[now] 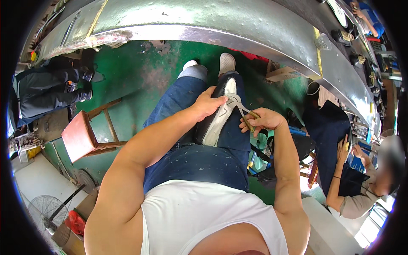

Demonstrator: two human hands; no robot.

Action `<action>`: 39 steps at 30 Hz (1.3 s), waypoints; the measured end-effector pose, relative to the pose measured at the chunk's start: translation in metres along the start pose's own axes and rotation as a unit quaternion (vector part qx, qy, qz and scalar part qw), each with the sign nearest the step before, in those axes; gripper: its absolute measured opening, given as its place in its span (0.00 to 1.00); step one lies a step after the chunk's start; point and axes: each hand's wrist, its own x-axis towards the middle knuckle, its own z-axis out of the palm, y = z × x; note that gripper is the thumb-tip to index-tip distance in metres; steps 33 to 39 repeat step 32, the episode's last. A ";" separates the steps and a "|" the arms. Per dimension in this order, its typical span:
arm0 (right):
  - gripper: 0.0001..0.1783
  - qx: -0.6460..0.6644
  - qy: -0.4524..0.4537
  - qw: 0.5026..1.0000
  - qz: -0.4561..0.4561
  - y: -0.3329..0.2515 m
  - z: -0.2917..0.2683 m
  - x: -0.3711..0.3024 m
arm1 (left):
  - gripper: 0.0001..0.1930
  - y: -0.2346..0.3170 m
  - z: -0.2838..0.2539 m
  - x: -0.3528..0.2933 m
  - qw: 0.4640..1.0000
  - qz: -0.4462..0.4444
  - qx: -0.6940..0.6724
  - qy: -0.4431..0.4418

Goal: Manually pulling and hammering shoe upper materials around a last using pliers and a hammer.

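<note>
Lower left of frame: brown cardboard box on floor, red bag against it. Left of centre: red-topped wooden stool. Centre: black-and-white shoe upper on lap; left hand curled over it, fingers pressed on toe end. Right of centre: right hand fisted around metal pincers, which touch shoe edge.

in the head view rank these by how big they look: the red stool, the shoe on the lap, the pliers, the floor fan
1. red stool
2. shoe, gripped by the left hand; close to the stool in apparent size
3. floor fan; it is farther off, so its true size is unsure
4. pliers, in the right hand
</note>
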 end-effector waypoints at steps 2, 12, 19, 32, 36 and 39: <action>0.27 -0.025 0.026 0.999 0.014 -0.007 -0.006 -0.008 | 0.35 -0.001 -0.003 0.003 1.000 -0.004 -0.004 0.009; 0.22 -0.393 0.278 0.865 -0.140 -0.046 0.057 0.020 | 0.37 0.025 0.000 -0.007 0.992 -0.048 0.118 0.010; 0.20 -0.405 0.297 0.862 -0.071 -0.038 0.059 0.021 | 0.37 0.017 -0.010 0.001 0.994 -0.066 0.072 -0.052; 0.35 -0.501 0.280 0.813 -0.098 0.013 0.119 -0.011 | 0.33 0.024 -0.021 0.009 0.980 -0.142 -0.020 -0.136; 0.35 -0.501 0.280 0.813 -0.098 0.013 0.119 -0.011 | 0.33 0.024 -0.021 0.009 0.980 -0.142 -0.020 -0.136; 0.35 -0.501 0.280 0.813 -0.098 0.013 0.119 -0.011 | 0.33 0.024 -0.021 0.009 0.980 -0.142 -0.020 -0.136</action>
